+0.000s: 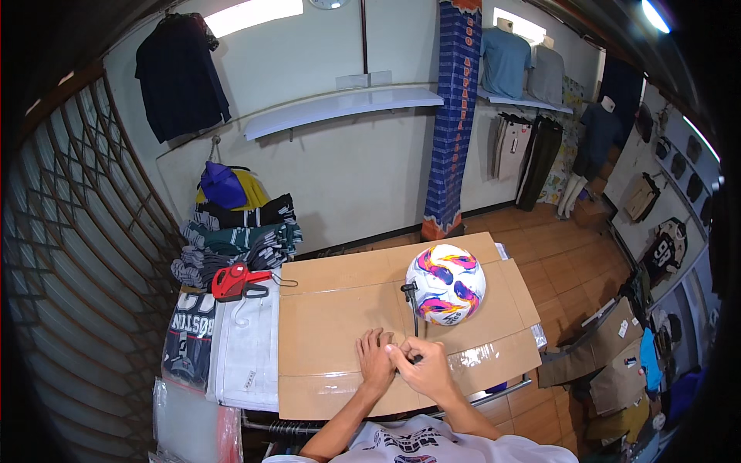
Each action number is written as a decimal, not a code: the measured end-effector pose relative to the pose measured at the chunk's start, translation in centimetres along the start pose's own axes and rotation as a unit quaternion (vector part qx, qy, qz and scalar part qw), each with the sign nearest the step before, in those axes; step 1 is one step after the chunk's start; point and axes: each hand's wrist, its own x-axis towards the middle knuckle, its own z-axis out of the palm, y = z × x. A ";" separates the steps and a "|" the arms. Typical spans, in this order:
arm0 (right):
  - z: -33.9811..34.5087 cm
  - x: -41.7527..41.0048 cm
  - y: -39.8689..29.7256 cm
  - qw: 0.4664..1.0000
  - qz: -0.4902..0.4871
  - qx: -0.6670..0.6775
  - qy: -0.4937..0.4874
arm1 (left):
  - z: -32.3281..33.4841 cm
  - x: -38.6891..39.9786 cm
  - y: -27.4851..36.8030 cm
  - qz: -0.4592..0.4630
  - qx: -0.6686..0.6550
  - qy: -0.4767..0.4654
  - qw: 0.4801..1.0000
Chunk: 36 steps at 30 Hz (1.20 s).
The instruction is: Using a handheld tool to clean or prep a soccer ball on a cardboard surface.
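Note:
A white football [446, 283] with pink, orange and purple patterns rests on a flat cardboard sheet [324, 324] in front of me. Against its left side sits a black fitting [408, 287], from which a thin black hose [415, 321] runs down towards me. My right hand [425, 368] is curled around the near end of this hose; a bit of black shows between the fingers. Beside it, my left hand [374, 360] lies on the cardboard with its fingers a little apart. The right thumb meets the left hand, whose own thumb is hidden.
Left of the cardboard are a red price labeller [240, 282], a white folded sheet [249, 341] with a hanger hook, and bagged dark clothing [188, 341]. Stacked garments [237, 243] stand behind. A metal rail [509, 388] runs under the cardboard's near right. Clothes [613, 353] hang at right.

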 end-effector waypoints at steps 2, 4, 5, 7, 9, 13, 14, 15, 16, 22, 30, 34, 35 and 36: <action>-1.4 -0.2 -3.1 1.000 -0.007 0.017 0.004 | 0.0 -0.1 0.0 0.002 0.008 -0.003 1.000; -2.5 -0.2 -5.2 1.000 -0.013 0.012 -0.024 | -0.3 -0.1 0.0 -0.010 -0.001 -0.005 1.000; -2.3 -0.2 -4.7 1.000 -0.012 0.013 -0.025 | -0.4 -0.1 -0.1 -0.012 0.000 -0.005 1.000; -1.7 0.0 -3.0 1.000 -0.022 0.000 -0.013 | -0.4 -0.1 0.2 -0.008 0.002 -0.012 1.000; -1.0 0.2 -1.1 1.000 -0.017 0.002 -0.008 | -0.5 0.0 0.3 -0.007 -0.004 -0.009 1.000; 0.1 0.2 2.4 1.000 0.009 0.016 -0.005 | -0.5 0.0 0.5 -0.004 -0.008 -0.007 1.000; 0.3 0.2 2.8 1.000 0.009 0.016 -0.005 | -0.4 0.1 0.4 -0.004 -0.008 -0.006 1.000; 0.6 0.2 3.2 1.000 0.013 0.000 -0.010 | -0.4 0.1 0.3 -0.005 -0.012 -0.001 1.000; 0.8 0.1 3.5 1.000 0.018 -0.016 -0.014 | -0.3 0.0 0.1 -0.005 -0.015 0.005 1.000; 1.3 -0.3 4.1 0.999 0.005 -0.026 -0.030 | -0.1 0.0 0.1 -0.003 -0.006 0.005 1.000; -2.5 -0.9 -4.9 0.999 -0.038 -0.004 -0.028 | -0.1 -0.1 -0.1 0.000 0.004 0.006 1.000; -2.0 -0.6 -4.1 0.998 -0.046 -0.047 -0.008 | -0.5 -0.2 0.4 -0.004 -0.011 0.008 1.000; -1.6 -0.5 -2.9 0.998 -0.045 -0.047 -0.008 | -0.5 -0.1 0.5 -0.004 -0.012 0.007 1.000; -1.1 -0.4 -1.4 0.999 -0.035 -0.027 0.000 | -0.6 0.0 0.6 0.002 -0.008 0.005 1.000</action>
